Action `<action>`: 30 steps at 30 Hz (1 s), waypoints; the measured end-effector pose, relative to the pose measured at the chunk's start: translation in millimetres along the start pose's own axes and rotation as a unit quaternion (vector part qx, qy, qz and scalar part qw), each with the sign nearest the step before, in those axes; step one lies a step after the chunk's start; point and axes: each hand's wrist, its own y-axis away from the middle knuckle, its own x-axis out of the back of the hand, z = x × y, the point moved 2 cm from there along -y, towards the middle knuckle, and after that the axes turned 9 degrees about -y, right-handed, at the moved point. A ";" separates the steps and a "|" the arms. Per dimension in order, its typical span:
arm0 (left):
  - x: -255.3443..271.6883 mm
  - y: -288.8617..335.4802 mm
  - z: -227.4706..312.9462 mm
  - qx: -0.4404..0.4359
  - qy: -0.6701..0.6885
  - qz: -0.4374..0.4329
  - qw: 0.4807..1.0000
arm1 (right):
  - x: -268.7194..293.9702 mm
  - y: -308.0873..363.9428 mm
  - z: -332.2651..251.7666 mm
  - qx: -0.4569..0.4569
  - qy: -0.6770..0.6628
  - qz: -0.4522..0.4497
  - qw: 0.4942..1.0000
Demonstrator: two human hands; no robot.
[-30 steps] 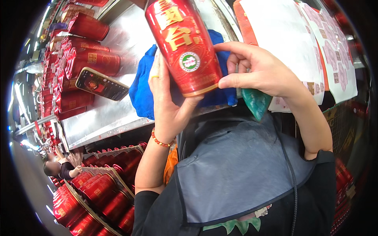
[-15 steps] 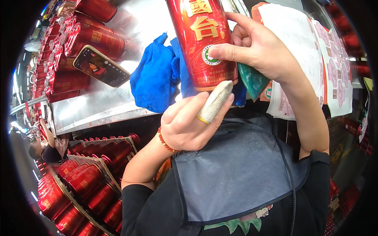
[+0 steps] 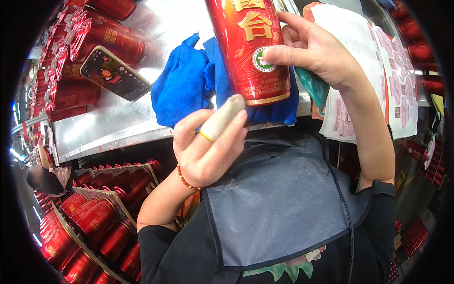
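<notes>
A shiny red bottle [image 3: 253, 61] with raised gold characters and a round green-and-white sticker lies over a blue cloth [image 3: 182, 80], its gold-rimmed base toward me. My right hand [image 3: 314, 54] grips it from the right side, thumb on top beside the sticker. Below the base's left corner is my left hand [image 3: 208, 146], its fingers apart and partly bent, holding nothing. One of its fingers wears a pale fabric finger cot [image 3: 222, 118] with a yellow edge, whose tip meets the bottle's lower left edge. The underside of the bottle is hidden.
A phone [image 3: 115, 73] with a lit screen leans against red bottles [image 3: 111, 40] on the metal table [image 3: 101, 132]. Printed sticker sheets [image 3: 350, 57] and a green piece [image 3: 314, 87] lie at right. Crates of red bottles [image 3: 94, 213] stand lower left; another person [image 3: 52, 177] is beyond.
My left hand has slid from the base's right part to its lower left corner. The bottle has shifted slightly right with my right hand still on it.
</notes>
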 end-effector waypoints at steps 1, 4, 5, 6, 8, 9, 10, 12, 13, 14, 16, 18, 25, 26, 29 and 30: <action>-1.3 2.5 -3.2 0.016 0.010 0.006 1.000 | 0.3 -0.6 0.1 -0.001 -0.001 -0.003 1.000; -6.2 9.4 -12.0 0.046 0.051 -0.011 0.998 | 4.1 -3.0 4.6 -0.006 -0.002 -0.018 1.000; -5.5 7.6 -11.8 0.046 0.046 -0.001 0.998 | 5.2 -3.0 4.6 -0.012 0.001 -0.021 1.000; -4.3 3.6 -10.2 0.045 0.040 0.010 0.998 | 5.3 -3.2 4.5 -0.017 -0.003 -0.023 1.000; -6.3 -6.5 -5.6 0.063 0.036 0.029 0.997 | 4.8 -2.3 4.0 -0.023 -0.017 -0.027 0.999; -10.6 -10.8 -3.9 0.083 0.036 0.029 0.995 | 3.6 -1.7 3.0 -0.027 -0.025 -0.028 0.999; -15.8 -15.1 -2.3 0.104 0.037 0.028 0.994 | 2.6 -0.9 2.4 -0.030 -0.033 -0.028 0.999; -21.6 -19.2 0.7 0.065 0.036 0.071 0.995 | 1.4 0.1 0.8 -0.039 -0.045 -0.026 0.998; -24.6 -16.9 2.9 0.023 0.033 0.085 0.996 | 5.6 -2.5 5.2 -0.041 -0.043 -0.041 0.997; -26.5 -15.8 5.0 -0.018 0.030 0.099 0.994 | 6.7 -3.1 5.9 -0.041 -0.041 -0.043 0.997; -25.7 -18.4 7.5 -0.097 0.041 0.085 0.991 | 6.3 -4.0 6.4 -0.040 -0.041 -0.047 0.997; -30.0 -16.8 9.6 -0.111 0.054 0.075 0.989 | 6.4 -4.6 5.7 -0.040 -0.027 -0.047 0.998; -12.2 -9.4 -4.8 -0.115 0.036 0.049 0.991 | 7.9 -4.4 8.2 -0.028 -0.010 -0.037 0.999; -11.0 -7.4 -6.7 -0.109 0.039 0.042 0.992 | 5.6 -4.6 7.8 -0.026 -0.009 -0.034 0.999; -13.4 -10.8 -3.2 -0.110 0.036 0.047 0.992 | 4.9 -5.9 5.0 -0.038 -0.022 -0.051 0.998; -14.7 -15.1 -0.8 -0.113 0.034 0.044 0.992 | 5.6 -6.5 5.7 -0.039 -0.020 -0.055 0.998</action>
